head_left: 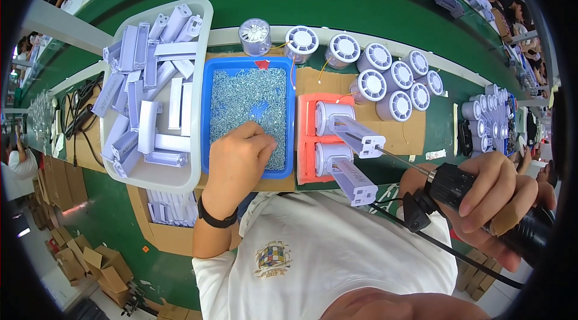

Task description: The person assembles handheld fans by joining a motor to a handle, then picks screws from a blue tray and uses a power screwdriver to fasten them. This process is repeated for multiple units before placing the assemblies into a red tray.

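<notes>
My left hand point(239, 154) is over the near part of a blue tray point(206, 97) of small silver screws point(244, 91). Its fingers are pinched together; whatever may be between them is hidden. In my right hand point(497, 190) is a black electric screwdriver point(448, 186), held sideways. Its long bit points left, and the tip meets or nearly meets the end of the upper pale lilac plastic handle point(361, 138). A second handle point(354, 183) lies below it. Both handles join round housings point(327, 119) seated in a red fixture point(307, 121).
Left of the screws stands a white bin point(203, 37) full of loose handles. Several round fan housings point(378, 55) sit on cardboard at the back right, and a clear-topped one point(255, 34) is behind the tray. A black cable point(457, 255) runs below my right hand.
</notes>
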Available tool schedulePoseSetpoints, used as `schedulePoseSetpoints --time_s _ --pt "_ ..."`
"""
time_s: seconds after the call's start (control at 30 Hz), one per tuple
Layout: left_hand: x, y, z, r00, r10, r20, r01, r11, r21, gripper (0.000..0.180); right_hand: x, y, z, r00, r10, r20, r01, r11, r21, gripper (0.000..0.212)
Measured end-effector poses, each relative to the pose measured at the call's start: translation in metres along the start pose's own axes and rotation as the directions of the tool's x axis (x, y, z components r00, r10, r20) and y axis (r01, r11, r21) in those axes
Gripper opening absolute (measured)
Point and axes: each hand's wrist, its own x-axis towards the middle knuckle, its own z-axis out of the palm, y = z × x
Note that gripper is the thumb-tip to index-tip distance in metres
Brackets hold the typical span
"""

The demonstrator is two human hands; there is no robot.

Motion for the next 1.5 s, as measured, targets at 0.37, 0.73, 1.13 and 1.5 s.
schedulePoseSetpoints --time_s 0.37,0.73,1.13,1.5 --pt "0.036 0.026 0.028 0.995 0.094 -0.023 -0.090 0.808 -0.582 0.008 -0.004 0.013 0.002 0.998 0.066 0.005 -0.066 0.997 -0.041 0.077" --pt "0.040 0.034 0.034 0.993 -0.109 0.054 0.114 0.677 -0.727 0.008 -0.005 0.022 0.002 0.996 0.053 -0.069 -0.052 0.999 0.014 0.073" --pt "0.037 0.033 0.035 0.998 0.045 -0.034 -0.056 0.809 -0.585 0.008 -0.005 0.021 0.002 0.995 0.071 -0.068 -0.071 0.997 0.007 0.069" --pt "0.036 0.030 0.035 0.991 0.096 -0.092 -0.131 0.820 -0.557 0.006 -0.007 0.021 0.000 0.995 0.081 -0.060 -0.084 0.995 -0.046 0.071"
